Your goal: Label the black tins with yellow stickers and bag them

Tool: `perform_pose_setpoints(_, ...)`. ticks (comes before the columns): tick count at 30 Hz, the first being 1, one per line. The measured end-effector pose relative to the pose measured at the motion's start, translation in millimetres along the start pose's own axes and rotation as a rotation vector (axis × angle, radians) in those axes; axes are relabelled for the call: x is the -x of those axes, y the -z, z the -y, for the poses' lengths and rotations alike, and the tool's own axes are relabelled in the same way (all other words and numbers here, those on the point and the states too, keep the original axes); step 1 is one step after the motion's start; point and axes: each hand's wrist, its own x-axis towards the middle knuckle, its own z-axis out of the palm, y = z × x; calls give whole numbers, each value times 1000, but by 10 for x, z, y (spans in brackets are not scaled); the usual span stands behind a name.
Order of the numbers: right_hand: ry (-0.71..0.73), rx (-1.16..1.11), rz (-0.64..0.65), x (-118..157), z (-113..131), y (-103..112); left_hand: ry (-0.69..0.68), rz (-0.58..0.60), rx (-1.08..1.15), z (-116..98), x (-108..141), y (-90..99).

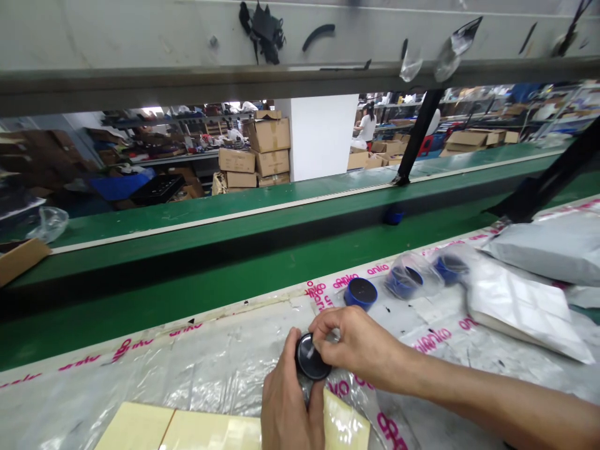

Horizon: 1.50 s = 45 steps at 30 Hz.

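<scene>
A round black object (313,357) with a shiny face is gripped between the thumb and fingers of my left hand (293,400). My right hand (344,340) comes in from the right, its thumb and index finger pinched together at the object's upper right edge. What the pinch holds, if anything, is too small to make out. Just behind my hands stands a blue cylinder (360,294) with a black top. To its right are two similar blue cylinders (404,281) (450,267) in clear plastic. Pale yellow sheets (210,431) lie under and beside my left hand.
White packages (525,306) and a grey plastic bag (553,247) lie at the right. Beyond the plastic-covered table (187,362) runs a green conveyor (262,269), with a blue item (393,216) on it. Dark slanted posts (419,137) and a person (367,126) are farther back.
</scene>
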Motion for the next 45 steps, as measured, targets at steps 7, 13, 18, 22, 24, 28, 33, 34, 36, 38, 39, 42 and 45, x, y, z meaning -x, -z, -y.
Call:
perform_pose_setpoints(7,-89,-81,5,29,-23,1,2,7,-3,-12,-6,13)
perform_pose_setpoints(13,-169,-249,32,-54,-148,-97,7,16,-13,2,-16,23)
perform_pose_setpoints(18,-263,-390,84,-100,-229,-130,31,10,-7,-21,-22,39)
perform_pose_setpoints(22,-130,-242,56,-90,-263,-111,77,21,1,-64,-31,65)
perform_pose_setpoints(24,-88,-162,49,-74,-269,-82,81,23,10,-81,-33,75)
perform_pose_setpoints(28,153,80,-169,60,-271,-60,72,15,29,-85,-27,82)
perform_pose_setpoints(33,728,628,-255,327,-367,-182,90,42,31,-45,-19,86)
perform_pose_setpoints(34,782,712,-234,361,-394,-206,83,41,30,-33,-18,85)
perform_pose_setpoints(36,835,823,-201,398,-432,-232,62,32,29,-12,-17,79)
perform_pose_setpoints(38,877,872,-182,408,-438,-236,41,19,29,2,-14,70)
perform_pose_setpoints(39,895,888,-171,408,-429,-235,34,12,30,5,-13,66)
perform_pose_setpoints(42,911,923,-170,405,-364,-236,41,2,33,1,-9,63)
perform_pose_setpoints(45,886,882,-215,407,-276,-205,62,15,35,-10,-11,81)
